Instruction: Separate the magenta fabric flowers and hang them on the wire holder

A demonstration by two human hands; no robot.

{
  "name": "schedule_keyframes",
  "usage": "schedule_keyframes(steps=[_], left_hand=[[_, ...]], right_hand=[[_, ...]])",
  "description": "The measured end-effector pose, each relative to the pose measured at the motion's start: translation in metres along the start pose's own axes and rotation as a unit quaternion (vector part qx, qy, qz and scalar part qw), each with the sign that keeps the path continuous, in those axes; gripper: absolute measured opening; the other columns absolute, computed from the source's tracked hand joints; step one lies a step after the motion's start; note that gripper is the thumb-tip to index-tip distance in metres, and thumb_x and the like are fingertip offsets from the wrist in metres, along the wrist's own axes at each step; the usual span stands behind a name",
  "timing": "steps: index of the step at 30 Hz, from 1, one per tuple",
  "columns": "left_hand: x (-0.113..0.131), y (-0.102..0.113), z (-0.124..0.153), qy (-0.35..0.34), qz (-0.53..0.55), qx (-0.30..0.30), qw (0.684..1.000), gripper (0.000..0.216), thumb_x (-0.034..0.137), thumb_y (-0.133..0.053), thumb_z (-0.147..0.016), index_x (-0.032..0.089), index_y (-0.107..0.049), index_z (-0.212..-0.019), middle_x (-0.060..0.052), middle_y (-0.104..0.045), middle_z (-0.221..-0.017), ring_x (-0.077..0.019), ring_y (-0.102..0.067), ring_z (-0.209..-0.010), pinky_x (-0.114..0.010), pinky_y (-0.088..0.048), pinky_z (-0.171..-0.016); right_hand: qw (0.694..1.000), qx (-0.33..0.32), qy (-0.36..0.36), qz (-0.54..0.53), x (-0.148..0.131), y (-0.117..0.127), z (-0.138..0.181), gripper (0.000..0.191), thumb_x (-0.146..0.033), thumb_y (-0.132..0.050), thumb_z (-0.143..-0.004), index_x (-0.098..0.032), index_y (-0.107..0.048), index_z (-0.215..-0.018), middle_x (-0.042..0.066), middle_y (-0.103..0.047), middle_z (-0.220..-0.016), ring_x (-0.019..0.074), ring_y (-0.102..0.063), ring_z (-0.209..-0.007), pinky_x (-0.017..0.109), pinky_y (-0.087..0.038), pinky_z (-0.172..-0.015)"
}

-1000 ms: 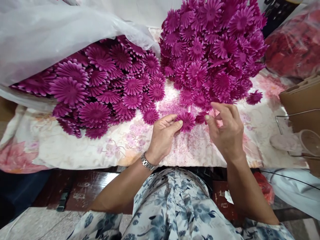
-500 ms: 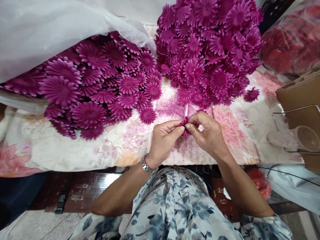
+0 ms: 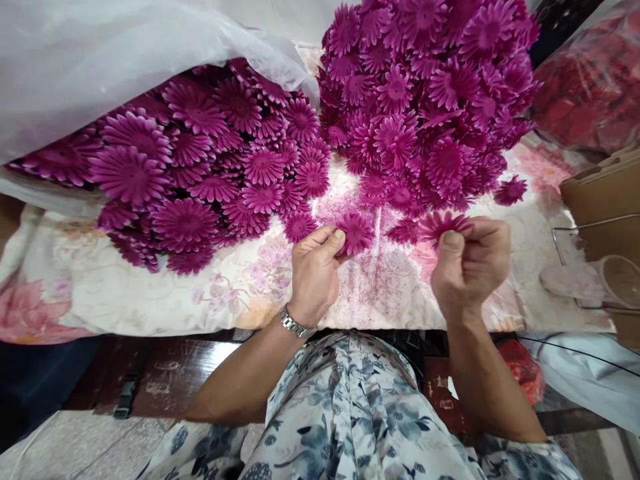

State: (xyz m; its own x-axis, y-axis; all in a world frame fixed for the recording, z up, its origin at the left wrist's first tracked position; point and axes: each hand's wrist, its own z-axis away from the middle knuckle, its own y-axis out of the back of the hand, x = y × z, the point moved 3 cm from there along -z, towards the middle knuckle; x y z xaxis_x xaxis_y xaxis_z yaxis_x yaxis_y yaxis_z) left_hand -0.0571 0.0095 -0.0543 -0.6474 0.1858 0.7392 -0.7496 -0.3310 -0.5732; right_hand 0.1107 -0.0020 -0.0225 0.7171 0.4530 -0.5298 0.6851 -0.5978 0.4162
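My left hand [image 3: 317, 270], with a metal watch on its wrist, pinches the edge of a magenta artificial flower head [image 3: 357, 233] between thumb and forefinger. Its round petalled face points up. To the right, my right hand [image 3: 470, 267] is closed on another magenta flower head [image 3: 440, 225], with the thumb pressed over its near petals. The two hands are well apart. Between them, a small flower head [image 3: 403, 231] lies on the cloth near the right-hand pile of flower heads [image 3: 425, 107]. A second pile [image 3: 210, 167] spreads out on the left.
A white plastic bag [image 3: 125, 60] covers the back of the left pile. Purple dust marks the floral tablecloth [image 3: 150, 300]. A single flower head [image 3: 510, 191] lies at the right pile's edge. At right are a cardboard box [image 3: 607, 193], a clear plastic cup [image 3: 620, 279] and a bag of red flowers [image 3: 590, 87].
My hands were together over one magenta bunch; they have separated. My right hand has moved right with a flower head, while my left holds another near the same place.
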Motion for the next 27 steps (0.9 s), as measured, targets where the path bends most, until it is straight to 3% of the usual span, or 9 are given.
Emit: schedule_keyframes(steps=[5, 7, 12, 20, 25, 27], left_hand=[[-0.002, -0.005, 0.002, 0.003, -0.042, -0.050, 0.998, 0.020, 0.024, -0.082, -0.052, 0.017, -0.070, -0.066, 0.005, -0.061, -0.057, -0.0042, -0.049, -0.053, -0.018, -0.041, -0.054], [-0.003, -0.007, 0.003, 0.007, -0.065, -0.065, 0.996, 0.015, 0.024, -0.079, -0.056, 0.016, -0.070, -0.064, 0.005, -0.058, -0.054, -0.0036, -0.047, -0.052, -0.018, -0.039, -0.054], [-0.005, -0.007, 0.007, 0.016, -0.092, -0.088, 0.992, 0.013, 0.025, -0.076, -0.062, 0.017, -0.074, -0.072, 0.001, -0.066, -0.062, -0.0074, -0.054, -0.060, -0.020, -0.043, -0.061], [-0.006, -0.007, 0.012, 0.009, -0.094, -0.081, 0.992, 0.016, 0.022, -0.080, -0.056, 0.018, -0.075, -0.070, 0.001, -0.068, -0.062, -0.0070, -0.054, -0.057, -0.021, -0.045, -0.062], [-0.003, -0.003, 0.008, 0.000, -0.061, -0.034, 0.998, 0.018, 0.026, -0.082, -0.052, 0.017, -0.073, -0.066, 0.002, -0.066, -0.058, -0.0074, -0.053, -0.055, -0.021, -0.043, -0.057], [-0.002, -0.001, 0.006, 0.002, -0.058, -0.030, 0.998, 0.019, 0.026, -0.082, -0.052, 0.017, -0.073, -0.066, 0.002, -0.065, -0.058, -0.0074, -0.052, -0.054, -0.021, -0.043, -0.056]], right_hand=[[0.978, -0.151, 0.006, 0.143, 0.010, -0.004, -0.012, 0.008, -0.024, -0.052, -0.086, -0.020, -0.058, -0.090, 0.006, -0.060, -0.089, 0.0184, -0.057, -0.086, 0.034, -0.049, -0.074], [0.980, -0.160, 0.019, 0.113, 0.002, -0.007, -0.013, 0.010, -0.026, -0.056, -0.085, -0.019, -0.059, -0.092, 0.007, -0.061, -0.092, 0.0186, -0.057, -0.088, 0.033, -0.049, -0.074], [0.969, -0.244, 0.034, -0.022, -0.016, -0.023, -0.006, 0.014, -0.027, -0.059, -0.084, -0.020, -0.050, -0.075, 0.000, -0.054, -0.069, 0.0125, -0.052, -0.067, 0.026, -0.045, -0.061], [0.971, -0.188, 0.144, 0.046, -0.023, -0.024, 0.003, 0.008, -0.013, -0.052, -0.085, -0.017, -0.053, -0.079, 0.005, -0.061, -0.069, 0.0150, -0.054, -0.069, 0.026, -0.046, -0.062], [0.986, -0.105, 0.100, 0.084, -0.009, -0.013, -0.005, 0.013, -0.013, -0.050, -0.086, -0.017, -0.055, -0.075, 0.000, -0.055, -0.061, 0.0110, -0.051, -0.058, 0.022, -0.042, -0.053], [0.980, -0.110, 0.078, 0.145, 0.001, -0.009, -0.009, 0.010, -0.016, -0.050, -0.087, -0.017, -0.059, -0.081, 0.002, -0.060, -0.068, 0.0130, -0.054, -0.065, 0.025, -0.045, -0.060]])
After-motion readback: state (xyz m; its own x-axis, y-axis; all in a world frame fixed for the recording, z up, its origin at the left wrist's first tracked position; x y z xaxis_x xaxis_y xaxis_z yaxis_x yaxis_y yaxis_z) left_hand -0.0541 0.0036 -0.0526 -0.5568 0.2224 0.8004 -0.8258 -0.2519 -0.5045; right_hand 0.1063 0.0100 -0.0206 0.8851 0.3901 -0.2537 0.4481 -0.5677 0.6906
